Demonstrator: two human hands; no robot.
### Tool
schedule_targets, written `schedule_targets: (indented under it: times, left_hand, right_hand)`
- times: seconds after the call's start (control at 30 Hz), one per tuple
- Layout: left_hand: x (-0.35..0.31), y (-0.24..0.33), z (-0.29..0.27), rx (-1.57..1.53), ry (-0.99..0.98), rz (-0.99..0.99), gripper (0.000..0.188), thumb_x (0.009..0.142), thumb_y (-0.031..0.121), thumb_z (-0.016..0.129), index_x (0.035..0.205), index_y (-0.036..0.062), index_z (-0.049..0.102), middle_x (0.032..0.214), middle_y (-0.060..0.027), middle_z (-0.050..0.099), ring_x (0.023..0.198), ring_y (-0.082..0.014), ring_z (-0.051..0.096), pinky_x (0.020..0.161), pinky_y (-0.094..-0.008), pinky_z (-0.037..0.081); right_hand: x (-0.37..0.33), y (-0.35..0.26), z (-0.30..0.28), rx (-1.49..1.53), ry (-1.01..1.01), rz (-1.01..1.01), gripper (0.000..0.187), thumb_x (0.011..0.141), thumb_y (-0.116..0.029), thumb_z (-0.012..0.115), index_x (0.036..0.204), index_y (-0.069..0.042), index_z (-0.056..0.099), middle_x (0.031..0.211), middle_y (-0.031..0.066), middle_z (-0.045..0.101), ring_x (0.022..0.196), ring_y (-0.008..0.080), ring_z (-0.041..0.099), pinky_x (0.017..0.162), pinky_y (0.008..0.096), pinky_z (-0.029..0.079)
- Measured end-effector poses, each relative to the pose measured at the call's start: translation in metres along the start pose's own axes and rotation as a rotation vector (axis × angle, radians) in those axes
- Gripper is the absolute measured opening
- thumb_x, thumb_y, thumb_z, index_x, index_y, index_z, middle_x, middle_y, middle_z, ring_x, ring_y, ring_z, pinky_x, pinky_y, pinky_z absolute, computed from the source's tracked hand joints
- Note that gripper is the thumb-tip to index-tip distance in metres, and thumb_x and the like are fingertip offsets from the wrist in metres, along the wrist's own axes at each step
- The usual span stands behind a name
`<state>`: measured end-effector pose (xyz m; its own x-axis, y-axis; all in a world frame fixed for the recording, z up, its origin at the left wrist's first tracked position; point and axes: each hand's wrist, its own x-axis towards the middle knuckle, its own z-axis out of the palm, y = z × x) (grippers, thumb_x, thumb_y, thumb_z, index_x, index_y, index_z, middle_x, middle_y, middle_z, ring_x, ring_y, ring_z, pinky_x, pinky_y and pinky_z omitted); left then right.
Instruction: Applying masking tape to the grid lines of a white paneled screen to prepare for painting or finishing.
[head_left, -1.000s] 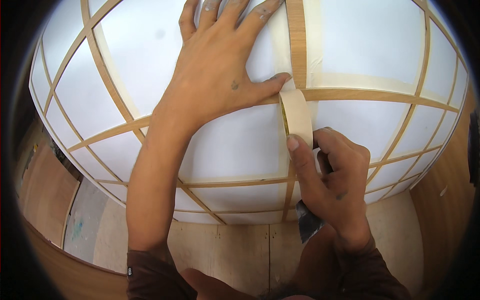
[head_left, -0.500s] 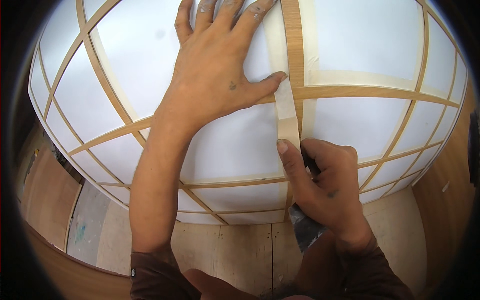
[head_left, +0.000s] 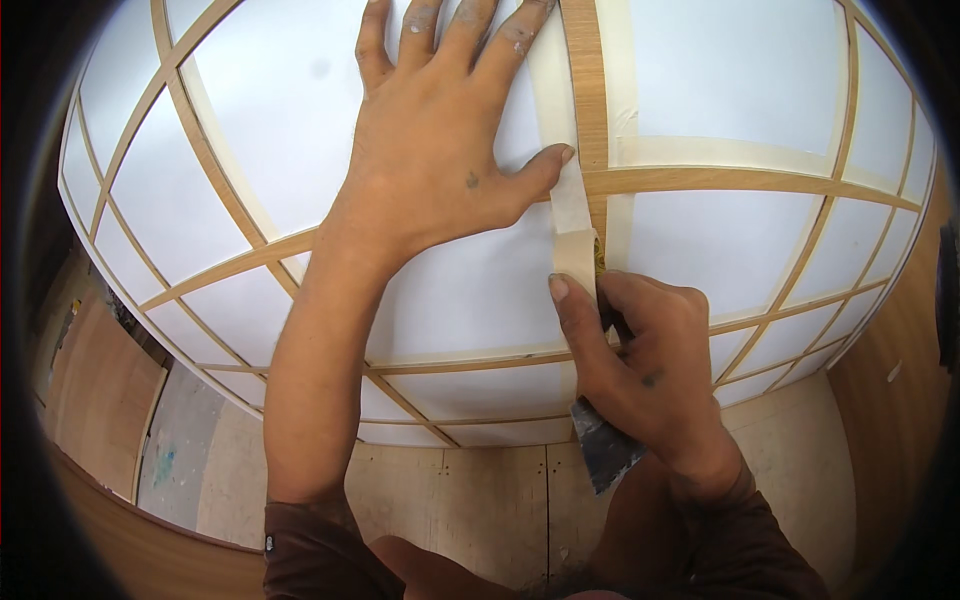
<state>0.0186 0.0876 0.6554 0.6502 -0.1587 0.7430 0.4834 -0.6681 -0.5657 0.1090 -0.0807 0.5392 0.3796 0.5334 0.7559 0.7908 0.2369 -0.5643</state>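
A large white panel [head_left: 740, 85] with a grid of wood-coloured strips lies before me, pale masking tape along some strip edges. My left hand [head_left: 435, 165] lies flat on it with fingers spread, its thumb pressing a length of masking tape [head_left: 570, 205] beside the wide upright strip [head_left: 590, 100]. Below, my right hand [head_left: 645, 350] is closed, thumb and fingers pinching the tape's lower end. A small patterned edge shows behind the tape there; I cannot tell what it belongs to. From under the right palm sticks the dark, smeared blade of a scraper [head_left: 605, 450].
Pale wooden boards [head_left: 450, 500] with a dark seam lie below the panel's near edge. Brown wood boards [head_left: 880, 420] stand at the right, and another brown board [head_left: 100, 390] at the left next to a paint-spotted grey surface [head_left: 180, 440].
My right hand has shifted slightly up and left with the tape and scraper, baring a patterned edge behind the tape. My left hand has slid slightly right, still on the panel.
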Motion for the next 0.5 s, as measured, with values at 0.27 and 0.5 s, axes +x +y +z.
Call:
schedule_targets:
  times: [0.27,0.5]
  left_hand:
    - [-0.001,0.002,-0.008,-0.053,-0.003,0.008,0.116,0.079,0.053,0.079,0.172,0.0091,0.024,0.176,-0.0285,0.017,0.163,-0.0528,0.007,0.129,-0.0699,0.001]
    - [-0.002,0.002,-0.002,-0.002,-0.010,0.001,0.119,0.079,0.054,0.080,0.172,0.0089,0.022,0.176,-0.0282,0.017,0.163,-0.0524,0.006,0.129,-0.0703,0.001]
  right_hand:
    - [-0.006,-0.012,-0.008,-0.012,0.073,-0.069,0.046,0.098,-0.016,0.077,0.064,-0.003,0.049,0.055,0.0162,0.053,0.043,0.0363,0.049,0.045,0.0445,0.038]
    - [0.000,0.003,0.002,0.028,0.061,-0.066,0.047,0.099,-0.009,0.077,0.062,0.001,0.049,0.050,0.0107,0.041,0.046,0.0148,0.030,0.045,0.0354,0.027]
